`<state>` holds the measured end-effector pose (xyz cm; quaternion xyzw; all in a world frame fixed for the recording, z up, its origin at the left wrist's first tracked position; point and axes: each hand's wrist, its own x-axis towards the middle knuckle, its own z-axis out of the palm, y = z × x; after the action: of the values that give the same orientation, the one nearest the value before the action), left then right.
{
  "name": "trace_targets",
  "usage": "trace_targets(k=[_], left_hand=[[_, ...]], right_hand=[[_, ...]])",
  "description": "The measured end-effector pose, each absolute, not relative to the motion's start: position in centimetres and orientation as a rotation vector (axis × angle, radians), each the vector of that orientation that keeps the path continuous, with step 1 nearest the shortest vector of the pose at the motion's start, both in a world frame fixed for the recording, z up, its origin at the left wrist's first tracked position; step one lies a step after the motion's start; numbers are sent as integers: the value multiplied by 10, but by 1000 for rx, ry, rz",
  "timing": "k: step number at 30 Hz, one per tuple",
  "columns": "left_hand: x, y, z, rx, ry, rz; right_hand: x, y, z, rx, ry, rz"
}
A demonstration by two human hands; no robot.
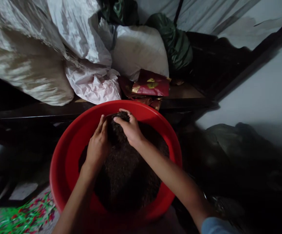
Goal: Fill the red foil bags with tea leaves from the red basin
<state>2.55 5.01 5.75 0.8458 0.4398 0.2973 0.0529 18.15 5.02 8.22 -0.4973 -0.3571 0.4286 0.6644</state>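
Note:
A large red plastic basin (69, 159) holds a heap of dark brown, crumbly loose material (128, 172), perhaps dried leaves; its exact kind is unclear. At the far side of the basin, my right hand (131, 130) curls its thumb and fingers around a clump of this material (120, 121). My left hand (98, 143) is beside the clump on the left, its fingers stretched out and held close together. The palm of the left hand is turned away from view, so whatever touches it is hidden.
Behind the basin runs a dark wooden bench (45, 110) bearing white sacks (141, 48), a dark green bag (173, 42) and red-and-gold packets (152, 84). Green and red strands (24, 213) lie on the floor at lower left. A pale wall (260, 84) stands at right.

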Motion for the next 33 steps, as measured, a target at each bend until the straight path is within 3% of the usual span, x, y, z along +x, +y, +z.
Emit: trace_targets(k=[8, 13, 16, 21, 30, 33], left_hand=[[21, 56, 61, 2484, 1426, 923], [12, 52, 61, 2400, 1485, 1010], [8, 46, 60, 2363, 1516, 1024], [5, 39, 55, 2257, 1555, 1138], [15, 29, 36, 2185, 1514, 1182], [16, 27, 34, 2206, 1511, 1164]], right_hand=[[248, 40, 72, -1335, -1252, 686], [321, 27, 26, -2195, -1500, 442], [331, 14, -12, -2494, -1563, 497], [293, -5, -45, -2476, -1692, 537], [234, -54, -34, -2211, -2243, 455], [235, -59, -29, -2146, -2247, 565]])
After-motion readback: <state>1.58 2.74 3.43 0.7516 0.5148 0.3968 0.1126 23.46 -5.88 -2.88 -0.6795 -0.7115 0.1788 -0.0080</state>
